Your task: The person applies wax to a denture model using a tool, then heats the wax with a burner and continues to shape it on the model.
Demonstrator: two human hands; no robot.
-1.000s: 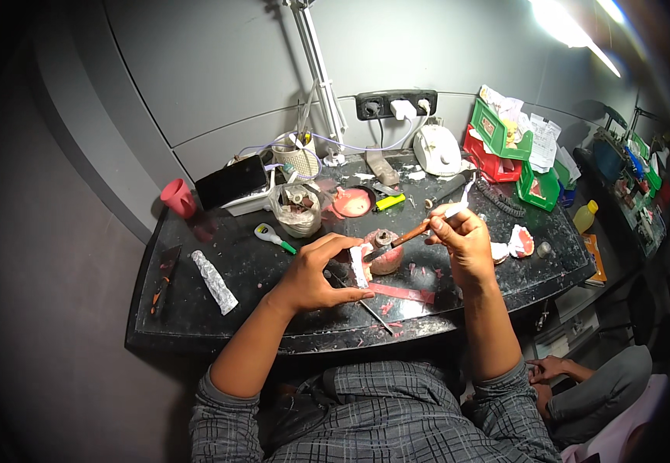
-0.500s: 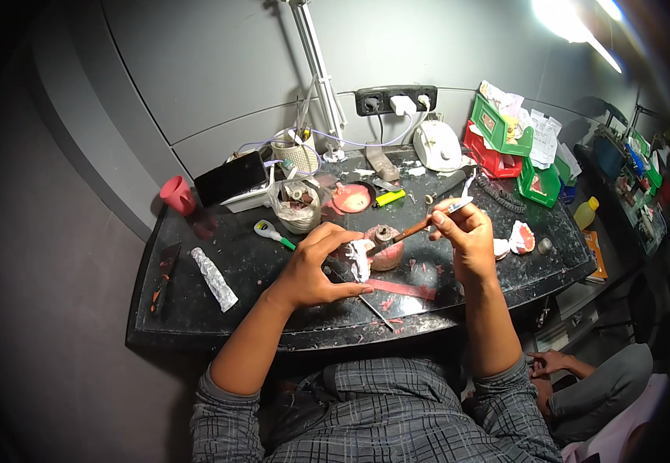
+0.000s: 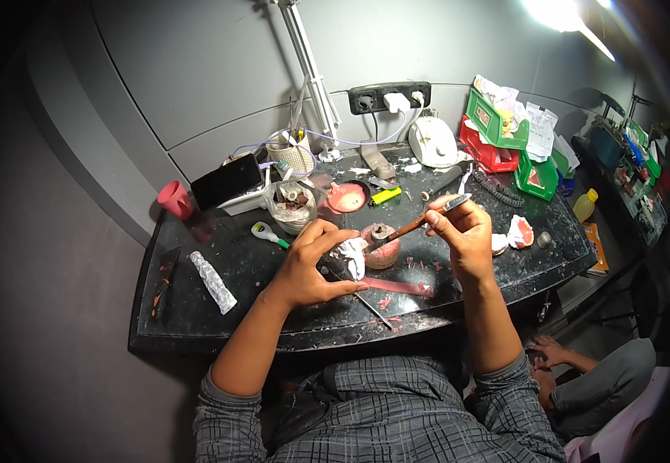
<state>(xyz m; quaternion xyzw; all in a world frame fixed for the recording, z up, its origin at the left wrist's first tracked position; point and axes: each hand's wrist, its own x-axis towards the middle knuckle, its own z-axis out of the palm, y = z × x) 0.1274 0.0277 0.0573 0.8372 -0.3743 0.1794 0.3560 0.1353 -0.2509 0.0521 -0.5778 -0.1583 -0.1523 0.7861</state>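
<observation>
My left hand (image 3: pixel 308 266) pinches a white plaster dental cast (image 3: pixel 355 261) between its thumb and fingers, above the bench. In my right hand (image 3: pixel 468 238) is a wax knife (image 3: pixel 409 228) with a brown handle and a shiny spoon-shaped end above the fingers. Its other end reaches the cast's upper edge; contact cannot be made out. Just behind stands a round, pink-smeared burner (image 3: pixel 382 248) with a metal top. Below the cast lie a strip of pink wax (image 3: pixel 397 287) and a thin metal tool (image 3: pixel 373 310).
Near the burner sit a pan of pink wax (image 3: pixel 346 197), a yellow lighter (image 3: pixel 385 196) and a bag-lined tub (image 3: pixel 295 207). Another cast (image 3: pixel 519 231) lies right, a foil-like tube (image 3: pixel 213 283) left. Green and red boxes (image 3: pixel 536 178) stand back right. Someone's hand (image 3: pixel 553 351) shows lower right.
The wax knife has turned in my right fingers, so its spoon end now shows a shiny face. The cast has tilted slightly in my left hand. The whole view has shifted a little.
</observation>
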